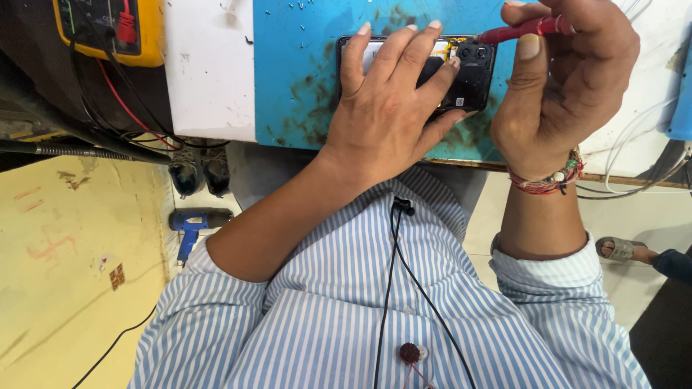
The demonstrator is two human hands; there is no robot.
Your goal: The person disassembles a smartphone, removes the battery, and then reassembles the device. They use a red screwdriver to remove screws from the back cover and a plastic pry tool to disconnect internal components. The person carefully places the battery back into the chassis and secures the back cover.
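Phone [468, 68], opened, upper centre: left hand [386, 108] presses it steady on the blue mat [295, 72]; right hand [569, 79] pinches a red probe [515, 30] at its top edge.

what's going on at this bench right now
A person in a striped shirt works on an opened phone lying on a blue mat. The left hand presses flat on the phone, holding it down. The right hand holds a red probe, its tip at the phone's top edge. A yellow meter sits at the far left.
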